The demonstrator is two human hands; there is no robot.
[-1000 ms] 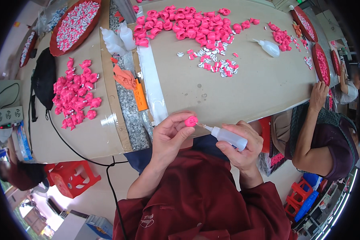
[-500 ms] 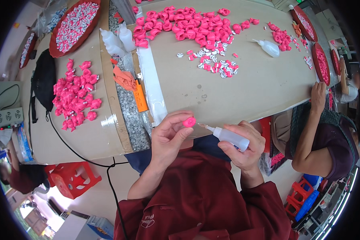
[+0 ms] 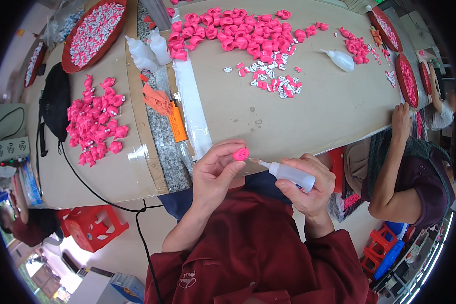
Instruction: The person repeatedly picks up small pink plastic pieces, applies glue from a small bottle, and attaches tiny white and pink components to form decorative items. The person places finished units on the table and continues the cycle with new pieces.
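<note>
A big tan table fills the top and middle of the frame; a grey stone strip runs down it left of the middle. A long heap of pink pieces lies along the top middle, and another pink heap sits on the left side. A round red tray full of pink and white bits is in the upper left; a black bag lies just below it on the far left. Another person's arm rests on the table edge on the right. Two white squeeze bottles stand near the top, left of the middle; one more white bottle lies on its side in the upper right. A small pile of white and pink bits sits in the middle top.

Low in the middle, the left hand pinches a small pink piece between thumb and fingers. Just to its right, the right hand is wrapped around a little glue bottle; the bottle's thin tip points left and touches the pink piece.
</note>
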